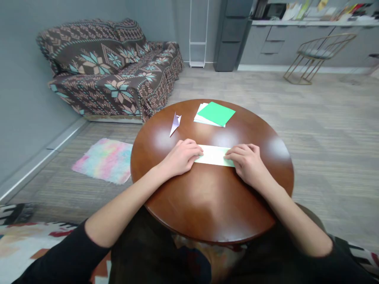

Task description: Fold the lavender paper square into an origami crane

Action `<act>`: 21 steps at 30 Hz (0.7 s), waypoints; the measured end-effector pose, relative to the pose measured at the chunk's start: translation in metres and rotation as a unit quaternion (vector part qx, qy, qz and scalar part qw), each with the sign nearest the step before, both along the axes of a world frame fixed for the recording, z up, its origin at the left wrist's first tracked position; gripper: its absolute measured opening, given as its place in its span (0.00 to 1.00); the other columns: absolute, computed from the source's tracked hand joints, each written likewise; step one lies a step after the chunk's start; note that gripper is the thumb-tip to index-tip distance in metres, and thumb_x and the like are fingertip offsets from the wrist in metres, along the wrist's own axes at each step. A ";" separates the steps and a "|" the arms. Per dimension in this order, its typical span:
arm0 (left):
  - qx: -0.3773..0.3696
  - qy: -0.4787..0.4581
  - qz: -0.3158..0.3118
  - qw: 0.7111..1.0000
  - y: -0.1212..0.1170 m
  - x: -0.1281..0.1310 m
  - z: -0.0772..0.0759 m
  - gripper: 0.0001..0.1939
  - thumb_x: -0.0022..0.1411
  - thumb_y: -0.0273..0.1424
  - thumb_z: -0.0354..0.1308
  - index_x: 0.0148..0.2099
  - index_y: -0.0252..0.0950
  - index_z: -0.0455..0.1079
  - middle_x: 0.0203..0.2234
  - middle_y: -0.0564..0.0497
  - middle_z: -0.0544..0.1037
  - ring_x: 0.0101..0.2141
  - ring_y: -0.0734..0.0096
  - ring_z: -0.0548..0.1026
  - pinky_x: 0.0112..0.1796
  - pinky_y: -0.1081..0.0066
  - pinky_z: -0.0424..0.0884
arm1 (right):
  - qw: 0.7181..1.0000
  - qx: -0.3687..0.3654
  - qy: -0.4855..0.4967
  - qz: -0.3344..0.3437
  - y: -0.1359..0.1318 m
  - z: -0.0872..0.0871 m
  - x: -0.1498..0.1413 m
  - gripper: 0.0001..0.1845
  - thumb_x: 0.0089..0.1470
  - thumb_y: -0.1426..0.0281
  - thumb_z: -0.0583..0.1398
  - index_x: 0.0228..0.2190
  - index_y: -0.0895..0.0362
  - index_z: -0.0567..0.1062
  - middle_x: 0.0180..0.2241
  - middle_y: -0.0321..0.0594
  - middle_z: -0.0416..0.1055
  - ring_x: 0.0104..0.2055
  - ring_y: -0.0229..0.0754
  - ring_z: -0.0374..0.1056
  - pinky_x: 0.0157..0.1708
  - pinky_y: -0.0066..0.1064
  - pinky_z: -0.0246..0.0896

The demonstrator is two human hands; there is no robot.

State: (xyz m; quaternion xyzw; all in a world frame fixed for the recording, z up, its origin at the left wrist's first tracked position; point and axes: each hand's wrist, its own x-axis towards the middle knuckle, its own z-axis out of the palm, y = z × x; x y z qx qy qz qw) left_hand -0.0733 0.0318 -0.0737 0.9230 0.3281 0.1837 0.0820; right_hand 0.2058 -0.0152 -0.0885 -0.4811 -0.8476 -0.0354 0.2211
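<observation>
A strip of folded paper (pixel 213 155), white with a faint green tint at its ends, lies flat on the round brown table (pixel 204 205). At its left end my left hand (pixel 185 157) has its fingers closed together on the paper's edge. The right end is under the fingers and thumb of my right hand (pixel 245 159), also closed on it. Both fingertips point inward, and the middle of the strip shows between them. Beyond my hands lies a stack of paper sheets (pixel 201 117) with a green sheet (pixel 217 113) on top. A small folded purple-and-white paper piece (pixel 175 123) sits to its left.
A sofa (pixel 118 71) under a patterned cover stands at the back left. On the floor left of the table lies a pastel fluffy mat (pixel 103 161). Kitchen cabinets (pixel 275 45) and a gold-framed chair (pixel 316 55) are at the far right.
</observation>
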 end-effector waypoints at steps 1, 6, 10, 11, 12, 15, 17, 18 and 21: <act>0.009 0.015 0.006 1.000 -0.002 0.003 0.002 0.15 0.71 0.25 0.49 0.49 0.38 0.76 0.46 0.47 0.80 0.50 0.59 0.72 0.49 0.59 0.65 | 1.000 -0.007 -0.003 -0.002 0.000 0.001 -0.001 0.17 0.60 0.82 0.54 0.38 0.56 0.81 0.41 0.43 0.80 0.47 0.47 0.70 0.53 0.44 0.45; 0.070 0.134 0.065 0.986 -0.021 0.033 0.010 0.13 0.71 0.32 0.50 0.43 0.32 0.75 0.38 0.41 0.77 0.42 0.55 0.72 0.43 0.59 0.66 | 0.997 -0.014 -0.065 -0.037 -0.005 0.010 -0.014 0.15 0.62 0.79 0.53 0.38 0.60 0.80 0.32 0.43 0.76 0.38 0.46 0.68 0.50 0.42 0.45; 0.099 0.164 0.137 0.972 -0.042 0.057 0.008 0.19 0.73 0.36 0.48 0.57 0.33 0.71 0.41 0.37 0.75 0.45 0.49 0.71 0.39 0.59 0.65 | 0.991 0.007 -0.114 -0.065 -0.010 0.013 -0.030 0.20 0.65 0.75 0.52 0.52 0.60 0.77 0.33 0.44 0.73 0.37 0.47 0.65 0.50 0.43 0.42; 0.101 0.167 0.143 0.970 -0.046 0.061 0.007 0.21 0.73 0.38 0.47 0.58 0.33 0.70 0.42 0.37 0.75 0.46 0.48 0.70 0.39 0.58 0.65 | 0.989 0.007 -0.125 -0.073 -0.011 0.013 -0.034 0.20 0.66 0.73 0.52 0.54 0.59 0.76 0.35 0.46 0.73 0.38 0.48 0.65 0.49 0.44 0.42; 0.101 0.169 0.150 0.969 -0.048 0.064 0.007 0.22 0.73 0.38 0.46 0.60 0.32 0.69 0.43 0.36 0.75 0.46 0.48 0.70 0.39 0.57 0.65 | 0.987 0.005 -0.135 -0.082 -0.012 0.012 -0.038 0.21 0.67 0.72 0.51 0.55 0.58 0.75 0.37 0.47 0.73 0.39 0.49 0.65 0.49 0.44 0.42; 0.099 0.171 0.160 0.967 -0.049 0.069 0.008 0.23 0.73 0.36 0.46 0.62 0.31 0.67 0.45 0.36 0.74 0.46 0.48 0.69 0.39 0.56 0.63 | 0.982 -0.010 -0.157 -0.106 -0.012 0.012 -0.046 0.23 0.68 0.70 0.50 0.59 0.58 0.72 0.41 0.51 0.72 0.42 0.52 0.64 0.50 0.46 0.42; 0.094 0.171 0.167 0.966 -0.046 0.070 0.010 0.22 0.72 0.35 0.46 0.61 0.29 0.67 0.45 0.36 0.74 0.46 0.48 0.68 0.39 0.55 0.62 | 0.978 -0.020 -0.167 -0.119 -0.012 0.013 -0.050 0.23 0.68 0.69 0.49 0.60 0.58 0.71 0.43 0.52 0.71 0.44 0.53 0.64 0.50 0.47 0.42; 0.091 0.171 0.170 0.966 -0.045 0.071 0.010 0.22 0.71 0.34 0.47 0.60 0.29 0.68 0.45 0.36 0.74 0.45 0.48 0.68 0.39 0.55 0.62 | 0.977 -0.026 -0.171 -0.123 -0.012 0.013 -0.052 0.23 0.69 0.69 0.49 0.59 0.58 0.72 0.43 0.53 0.71 0.45 0.54 0.64 0.50 0.47 0.42; 0.083 0.174 0.172 0.966 -0.041 0.073 0.011 0.21 0.70 0.33 0.47 0.59 0.27 0.68 0.46 0.35 0.73 0.46 0.48 0.68 0.40 0.55 0.62 | 0.974 -0.041 -0.179 -0.132 -0.013 0.016 -0.055 0.22 0.69 0.69 0.49 0.58 0.58 0.72 0.44 0.54 0.71 0.45 0.54 0.64 0.51 0.48 0.43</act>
